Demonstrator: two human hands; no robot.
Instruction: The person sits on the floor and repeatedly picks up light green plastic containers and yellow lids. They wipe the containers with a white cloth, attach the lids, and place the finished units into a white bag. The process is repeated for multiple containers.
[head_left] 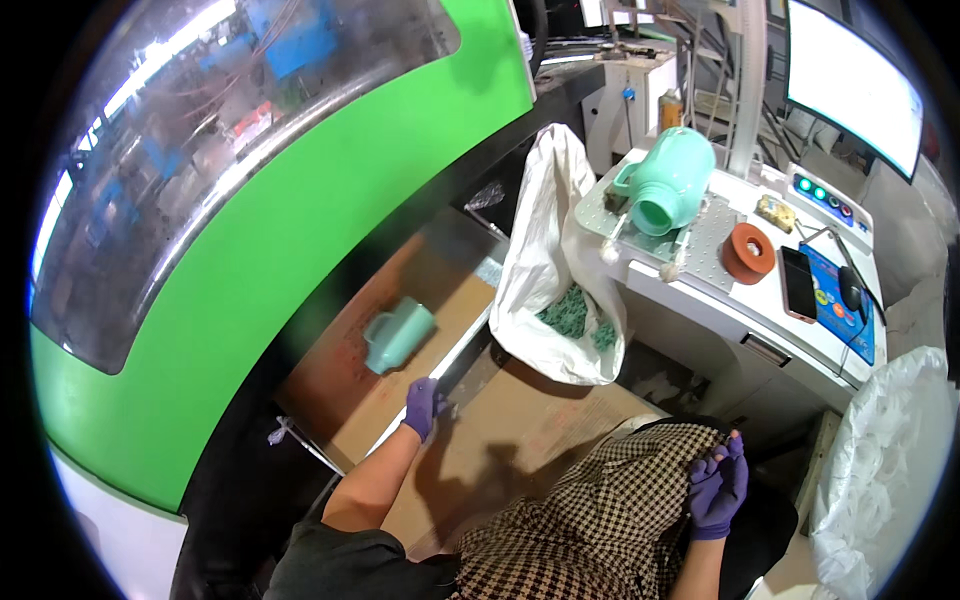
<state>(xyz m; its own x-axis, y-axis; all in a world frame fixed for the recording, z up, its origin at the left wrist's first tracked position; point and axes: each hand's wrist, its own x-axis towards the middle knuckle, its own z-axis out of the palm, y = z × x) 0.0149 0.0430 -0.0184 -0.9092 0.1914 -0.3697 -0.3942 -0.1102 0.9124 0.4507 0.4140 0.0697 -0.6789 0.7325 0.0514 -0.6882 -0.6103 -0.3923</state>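
Head: left hand [421, 408] at tray rim [463, 346], grip unclear; jug [398, 336] apart; right hand [718, 488] half-spread.

Looks smooth and softly glossy, plastic, on 2 mint jugs: lower jug [402, 336], upper jug [683, 170]. Reads as matt woven cloth on the checked garment [600, 485], matt on the purple gloves [420, 408]. Shows wrinkled, woven-looking plastic on the white sack [540, 230], smooth satin paint on the green panel [300, 220], matt cardboard-like brown on the tray floor [360, 415].
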